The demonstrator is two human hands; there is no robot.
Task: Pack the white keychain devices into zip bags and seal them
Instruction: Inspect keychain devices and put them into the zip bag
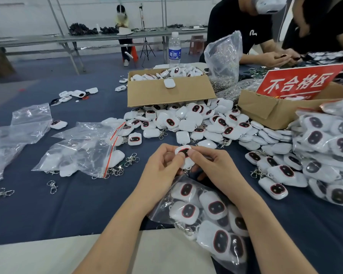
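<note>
Both hands hold one white keychain device [184, 153] with a dark, red-rimmed face, above the table's middle. My left hand [162, 165] grips its left side and my right hand [212, 165] pinches its right side, thumb on the face. Below my wrists lies a clear zip bag [206, 216] holding several devices. A heap of loose devices [186, 123] spreads beyond my hands. To the left lies another zip bag [83, 149] with a red seal strip and a few devices inside.
A cardboard box [166, 93] full of devices stands behind the heap. Filled bags [329, 147] pile at the right beside a box with a red sign [297, 82]. Loose metal clasps [52, 186] and empty bags [18, 127] lie at left. Other people work at the far right.
</note>
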